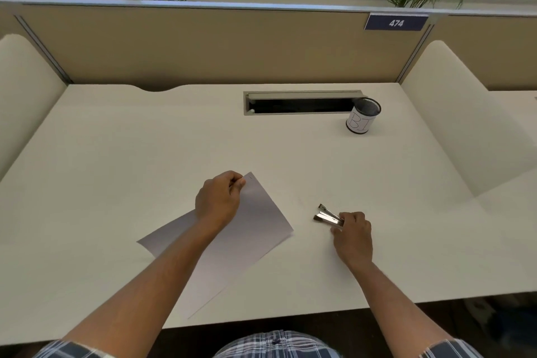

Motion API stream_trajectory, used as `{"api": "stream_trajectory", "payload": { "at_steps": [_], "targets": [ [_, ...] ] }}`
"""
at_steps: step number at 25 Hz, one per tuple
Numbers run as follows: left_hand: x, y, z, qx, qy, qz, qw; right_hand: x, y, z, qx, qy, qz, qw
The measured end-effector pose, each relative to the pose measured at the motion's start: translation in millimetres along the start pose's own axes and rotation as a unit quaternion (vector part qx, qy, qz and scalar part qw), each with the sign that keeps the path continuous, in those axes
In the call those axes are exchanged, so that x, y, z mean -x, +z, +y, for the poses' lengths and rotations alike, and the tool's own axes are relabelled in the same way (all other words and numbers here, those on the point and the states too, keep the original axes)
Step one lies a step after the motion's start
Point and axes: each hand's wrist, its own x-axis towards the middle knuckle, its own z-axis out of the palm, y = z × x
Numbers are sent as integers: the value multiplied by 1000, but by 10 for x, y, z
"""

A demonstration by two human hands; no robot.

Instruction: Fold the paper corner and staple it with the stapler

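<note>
A stack of white paper sheets (255,221) lies tilted on the pale desk (116,154), one lower sheet sticking out to the left. My left hand (218,200) pinches the top corner of the stack between thumb and fingers. To the right, my right hand (353,234) grips the rear end of a silver stapler (328,216), whose jaws point up and left, toward the paper. The stapler is apart from the sheets, about a hand's width from their right edge.
A black mesh cup with a white label (363,116) stands at the back right, beside an open cable slot (302,103) in the desk. A tan partition (203,43) with a sign reading 474 (395,23) closes the back. Cream side panels flank the desk.
</note>
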Motion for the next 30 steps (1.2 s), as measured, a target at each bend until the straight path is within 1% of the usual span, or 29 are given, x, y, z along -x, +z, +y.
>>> {"api": "stream_trajectory", "payload": {
  "at_steps": [3, 5, 7, 9, 12, 15, 17, 19, 24, 28, 30],
  "targets": [
    [-2, 21, 4, 6, 6, -2, 1000, -29, -40, 19, -49, 4, 1, 999],
    [0, 30, 1, 10, 6, -4, 1000, -29, -96, -39, -142, 21, 1, 990],
    [-1, 37, -2, 18, 7, -5, 1000, -4, -172, -162, -278, 53, 14, 959],
    [-2, 34, -8, 37, 12, -10, 999, 27, -228, -326, -382, 70, 20, 921],
    [-1, 36, -25, 57, 28, -21, 998, 79, -246, -567, -476, 28, -18, 879],
    [-7, 46, -34, 81, 39, -38, 995, 152, -275, -785, -514, -29, -73, 854],
    [0, 39, -32, 98, 44, -51, 993, 238, -317, -934, -530, -42, -114, 839],
    [8, 30, -10, 111, 50, -50, 991, 329, -364, -1057, -539, -42, -143, 829],
    [30, 19, 50, 151, 57, -34, 986, 585, -412, -1352, -547, -40, -179, 817],
    [91, 34, 96, 188, 64, -13, 980, 737, -417, -1573, -600, -15, -201, 774],
    [119, 38, 134, 214, 56, -13, 975, 764, -435, -1661, -622, -5, -199, 757]
  ]
}}
